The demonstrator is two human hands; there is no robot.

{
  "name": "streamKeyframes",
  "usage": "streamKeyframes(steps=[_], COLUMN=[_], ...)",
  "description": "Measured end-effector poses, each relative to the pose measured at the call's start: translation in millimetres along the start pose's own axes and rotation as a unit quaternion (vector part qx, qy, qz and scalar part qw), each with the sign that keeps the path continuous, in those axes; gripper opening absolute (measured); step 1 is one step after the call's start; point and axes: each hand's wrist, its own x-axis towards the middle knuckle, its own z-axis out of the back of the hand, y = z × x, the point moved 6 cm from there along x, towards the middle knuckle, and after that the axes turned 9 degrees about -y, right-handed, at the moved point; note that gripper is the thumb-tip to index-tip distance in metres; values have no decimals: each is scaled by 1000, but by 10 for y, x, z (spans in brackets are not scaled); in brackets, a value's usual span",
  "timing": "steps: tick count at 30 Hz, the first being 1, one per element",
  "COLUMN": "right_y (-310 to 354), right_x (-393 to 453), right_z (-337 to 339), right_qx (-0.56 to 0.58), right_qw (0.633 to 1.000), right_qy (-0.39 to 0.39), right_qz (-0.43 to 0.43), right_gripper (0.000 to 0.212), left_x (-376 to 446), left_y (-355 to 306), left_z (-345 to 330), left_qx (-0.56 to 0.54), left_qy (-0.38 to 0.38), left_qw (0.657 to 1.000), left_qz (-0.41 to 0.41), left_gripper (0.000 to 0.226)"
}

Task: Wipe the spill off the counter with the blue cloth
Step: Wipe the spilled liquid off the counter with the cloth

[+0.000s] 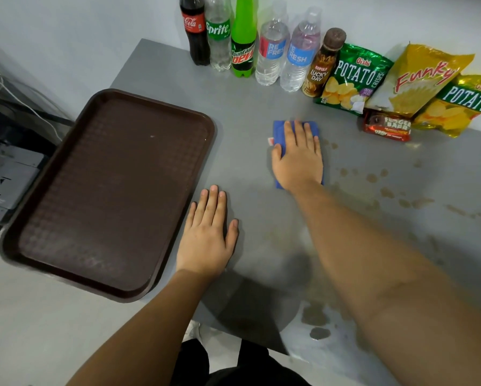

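A folded blue cloth point(278, 135) lies flat on the grey counter point(242, 112), near its middle. My right hand point(299, 157) presses down on the cloth with fingers spread, covering most of it. Brownish spill drops point(387, 192) are scattered over the counter to the right of the cloth and toward the near edge, where larger patches point(316, 316) sit. My left hand point(208, 235) rests flat and empty on the counter, just right of the tray.
A dark brown tray point(38, 254) lies at the left, overhanging the counter edge. Several drink bottles point(243, 43) stand along the back wall. Snack bags point(356, 76) and a red bar wrapper point(387, 126) lie at the back right. A dark device point(8, 174) sits far left.
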Motion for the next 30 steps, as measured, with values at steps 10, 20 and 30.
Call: streamKeyframes(steps=[10, 20, 30], right_y=[-583, -267, 330], right_x=[-260, -1499, -1269], right_z=[177, 296, 119], right_qx=[-26, -45, -9], right_qw=[996, 994, 1000], right_qy=[-12, -15, 8], right_qz=[-84, -100, -4], right_gripper=[65, 65, 66], left_x=[8, 10, 3], left_y=[-27, -57, -77], left_z=[42, 86, 115], left_qx=[-8, -15, -16], left_qy=[19, 17, 2], left_qw=[1000, 1000, 1000], left_qz=[4, 2, 3], left_gripper=[68, 68, 67])
